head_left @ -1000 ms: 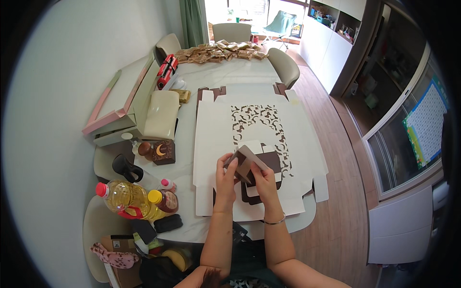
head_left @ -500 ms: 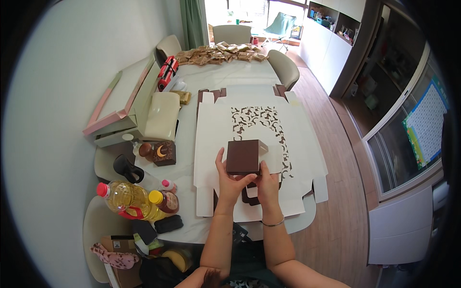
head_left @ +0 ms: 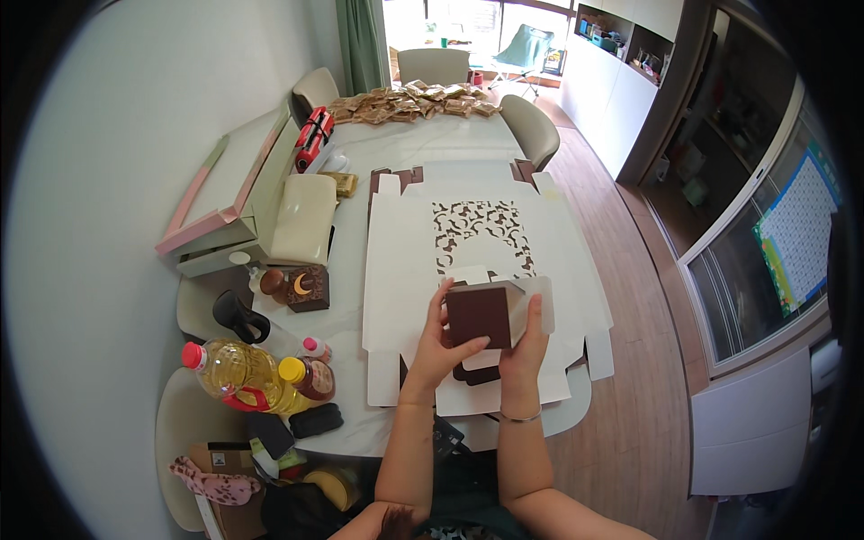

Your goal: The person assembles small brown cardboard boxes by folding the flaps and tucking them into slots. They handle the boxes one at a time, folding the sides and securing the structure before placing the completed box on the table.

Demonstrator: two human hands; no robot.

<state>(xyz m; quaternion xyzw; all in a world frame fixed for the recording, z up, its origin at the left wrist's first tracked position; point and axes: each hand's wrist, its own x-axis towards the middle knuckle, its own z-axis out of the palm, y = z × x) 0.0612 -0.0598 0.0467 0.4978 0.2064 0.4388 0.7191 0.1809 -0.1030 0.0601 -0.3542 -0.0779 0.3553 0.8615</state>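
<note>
Between my hands is a small dark brown cardboard box [head_left: 478,318], held above the table, with a pale flap [head_left: 537,306] standing out on its right side. My left hand [head_left: 436,349] grips its left side, thumb across the lower front. On the right, my right hand [head_left: 524,346] holds the box's right edge and flap, its thumb pointing up. Beneath them lie flat white cardboard blanks [head_left: 400,270] with a dark cut-out lattice pattern [head_left: 477,216]. Brown pieces of card show under their edges. The box's underside is hidden.
To the left stand a finished brown box with a moon shape [head_left: 309,288], an oil bottle [head_left: 236,371], a yellow-capped jar [head_left: 308,377] and a black-topped bottle [head_left: 241,315]. Many small packets [head_left: 405,103] are heaped at the table's far end. Chairs [head_left: 531,130] surround the table.
The brown box has moved slightly right and nearer to me and is turned. My right thumb has shifted up along its right side, where the pale flap now shows more.
</note>
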